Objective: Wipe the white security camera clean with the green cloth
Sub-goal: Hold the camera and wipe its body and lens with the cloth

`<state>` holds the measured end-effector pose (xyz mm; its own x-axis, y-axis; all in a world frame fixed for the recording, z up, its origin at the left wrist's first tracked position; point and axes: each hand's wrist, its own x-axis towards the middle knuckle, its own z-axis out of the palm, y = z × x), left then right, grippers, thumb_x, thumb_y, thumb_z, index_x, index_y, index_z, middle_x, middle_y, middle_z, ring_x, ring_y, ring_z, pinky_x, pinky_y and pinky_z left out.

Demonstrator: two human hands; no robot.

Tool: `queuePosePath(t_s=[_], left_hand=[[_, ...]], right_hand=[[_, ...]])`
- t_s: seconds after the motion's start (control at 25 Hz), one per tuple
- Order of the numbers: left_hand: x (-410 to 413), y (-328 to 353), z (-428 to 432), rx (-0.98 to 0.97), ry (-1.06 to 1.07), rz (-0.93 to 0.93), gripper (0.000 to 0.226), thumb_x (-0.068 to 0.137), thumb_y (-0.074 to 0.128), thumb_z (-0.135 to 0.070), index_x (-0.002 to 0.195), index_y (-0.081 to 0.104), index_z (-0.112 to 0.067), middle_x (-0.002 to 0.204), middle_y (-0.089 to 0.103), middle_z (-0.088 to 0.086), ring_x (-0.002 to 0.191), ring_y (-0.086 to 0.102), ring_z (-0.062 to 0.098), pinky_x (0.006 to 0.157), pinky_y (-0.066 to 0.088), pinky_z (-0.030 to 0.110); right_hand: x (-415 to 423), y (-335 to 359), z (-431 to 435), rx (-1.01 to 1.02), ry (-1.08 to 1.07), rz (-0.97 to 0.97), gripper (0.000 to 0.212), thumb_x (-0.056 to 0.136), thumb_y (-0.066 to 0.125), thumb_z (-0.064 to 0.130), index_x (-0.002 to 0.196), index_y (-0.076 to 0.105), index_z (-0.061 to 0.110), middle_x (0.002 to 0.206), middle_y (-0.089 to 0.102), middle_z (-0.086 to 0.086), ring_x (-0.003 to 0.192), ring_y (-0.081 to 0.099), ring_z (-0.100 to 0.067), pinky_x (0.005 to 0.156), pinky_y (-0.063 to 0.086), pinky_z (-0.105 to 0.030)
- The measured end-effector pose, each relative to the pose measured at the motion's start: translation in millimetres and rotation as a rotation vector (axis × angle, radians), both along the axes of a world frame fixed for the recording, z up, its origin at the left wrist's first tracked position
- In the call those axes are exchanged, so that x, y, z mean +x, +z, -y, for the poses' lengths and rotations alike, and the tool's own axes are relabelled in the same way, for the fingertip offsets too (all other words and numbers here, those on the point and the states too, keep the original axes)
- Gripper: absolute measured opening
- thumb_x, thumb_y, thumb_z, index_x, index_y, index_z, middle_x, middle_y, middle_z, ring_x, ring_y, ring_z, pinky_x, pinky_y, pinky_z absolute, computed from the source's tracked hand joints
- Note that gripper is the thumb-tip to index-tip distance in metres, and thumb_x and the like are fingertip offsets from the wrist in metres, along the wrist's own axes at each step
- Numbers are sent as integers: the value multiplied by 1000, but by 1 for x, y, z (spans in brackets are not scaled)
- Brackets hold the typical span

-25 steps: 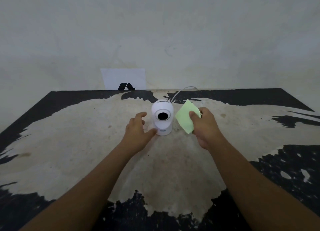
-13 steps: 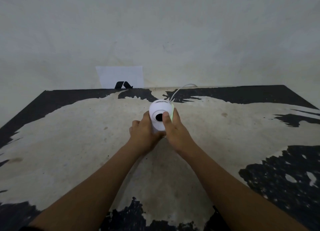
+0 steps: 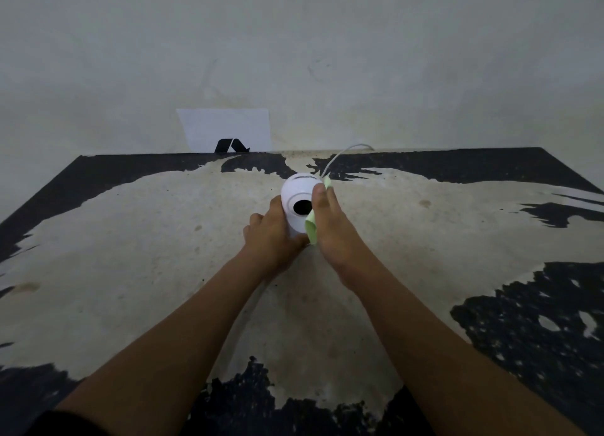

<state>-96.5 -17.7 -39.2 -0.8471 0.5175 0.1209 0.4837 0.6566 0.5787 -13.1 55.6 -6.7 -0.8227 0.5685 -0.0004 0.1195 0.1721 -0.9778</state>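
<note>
Worn black-and-beige counter (image 3: pixel 130 272) carries 1 white security camera (image 3: pixel 299 195), its white cable (image 3: pixel 343 152) trailing back toward the wall

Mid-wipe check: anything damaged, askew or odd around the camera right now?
The table has its black coating worn off across the middle, leaving pale patches. The security camera stands upright, left hand steadying it, right hand pressing the green cloth on its side. Nothing spilled.

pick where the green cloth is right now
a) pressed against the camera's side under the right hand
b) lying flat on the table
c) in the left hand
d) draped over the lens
a: the green cloth peeks out between the right hand and the white security camera, whose dark lens stays uncovered.
</note>
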Motion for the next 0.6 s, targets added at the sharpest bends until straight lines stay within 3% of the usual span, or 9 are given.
queuePosePath(t_s=[0.08, 0.24, 0.48, 0.6], left_hand=[[-1, 0, -1, -15, 12, 2, 85, 73, 68, -50, 139, 21, -25, 134, 51, 9, 118, 43, 30, 88, 34, 40], [-2, -1, 3, 21, -25, 2, 84, 72, 70, -49, 138, 23, -25, 131, 52, 8, 115, 44, 30, 86, 32, 39], [0, 0, 1, 18, -2, 28, 84, 73, 69, -48, 139, 22, -25, 134, 51, 9, 120, 42, 31, 92, 33, 41], [-2, -2, 3, 0, -11, 15, 83, 73, 69, -48, 138, 21, -27, 133, 52, 7, 117, 43, 31, 91, 34, 42]], right_hand=[[-8, 9, -5, 50, -24, -11, 81, 83, 18, 72, 149, 20, 26, 153, 35, -7, 138, 37, -25, 113, 32, -49], [-14, 1, -15, -191, -41, 133, 101, 65, 18, 87, 142, 39, 26, 143, 50, -8, 128, 49, -25, 111, 35, -48], [-6, -1, -3, -95, 28, 2, 106, 59, 23, 88, 149, 19, 32, 154, 35, -3, 138, 37, -24, 114, 31, -49], [-16, 14, -15, -166, 34, 18, 100, 58, 39, 86, 144, 33, 34, 147, 46, -1, 131, 46, -24, 110, 37, -49]])
